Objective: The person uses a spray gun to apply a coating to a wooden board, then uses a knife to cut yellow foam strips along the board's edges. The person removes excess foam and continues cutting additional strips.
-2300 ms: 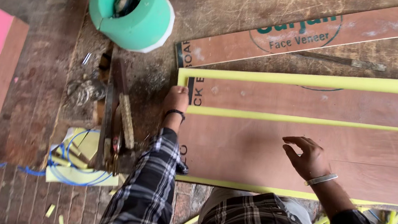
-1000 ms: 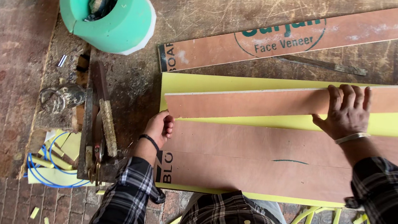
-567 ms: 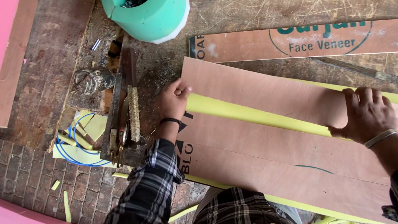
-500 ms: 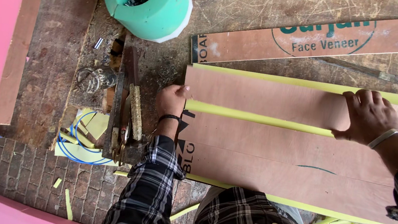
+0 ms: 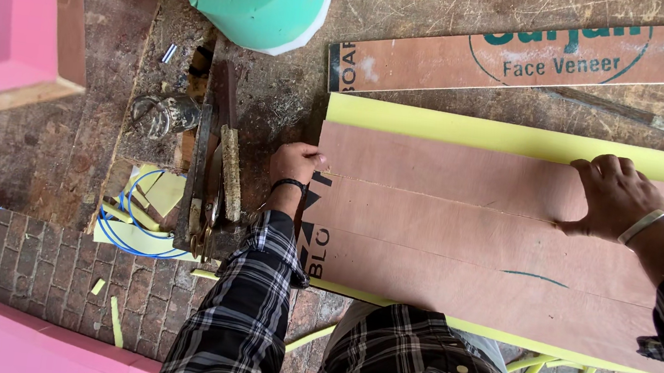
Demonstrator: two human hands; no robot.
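The upper plywood strip (image 5: pixel 452 172) now lies flush against the lower board (image 5: pixel 474 263) on the bench (image 5: pixel 102 133), the yellow gap between them closed since half a second ago. The left hand (image 5: pixel 294 162) grips its left end; the right hand (image 5: pixel 614 196) presses flat, fingers spread. The green tub (image 5: pixel 266 1) stands far left.

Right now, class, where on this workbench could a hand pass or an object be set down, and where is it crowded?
Bare: the worn wooden bench top between the green foam tub and printed brown veneer strip. Crowded: the rusty tools beside the left hand; the right hand covers the brown plywood boards.
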